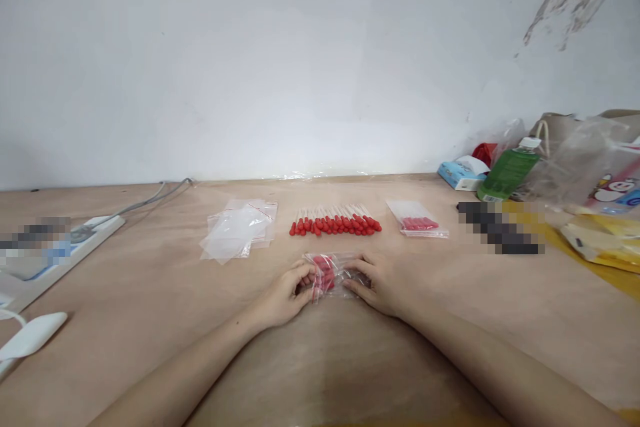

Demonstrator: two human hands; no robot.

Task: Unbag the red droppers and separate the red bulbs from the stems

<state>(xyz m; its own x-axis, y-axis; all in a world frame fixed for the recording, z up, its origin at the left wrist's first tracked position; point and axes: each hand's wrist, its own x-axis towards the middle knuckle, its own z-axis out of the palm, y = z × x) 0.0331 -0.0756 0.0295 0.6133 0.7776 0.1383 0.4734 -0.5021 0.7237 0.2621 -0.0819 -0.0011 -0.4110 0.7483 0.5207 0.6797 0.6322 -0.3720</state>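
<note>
In front of me a small clear zip bag [341,282] lies sideways, with red-tipped sticks [327,272] showing through it. My left hand [295,290] grips its left end, by the red zip line. The fingers of my right hand [373,280] are bent round the right end of the same bag. Just beyond is a row of white sticks with red tips [335,222]. Flat empty zip bags [239,228] are piled to the left of the row. Right of it rests a filled zip bag [417,219] with red tips inside.
A white power strip [75,253] with a grey cable runs along the left side. At the right stand a green bottle [510,170] and a blue tissue pack [461,175], near a blurred dark object [500,230] and plastic bags [575,160]. A wall closes off the back.
</note>
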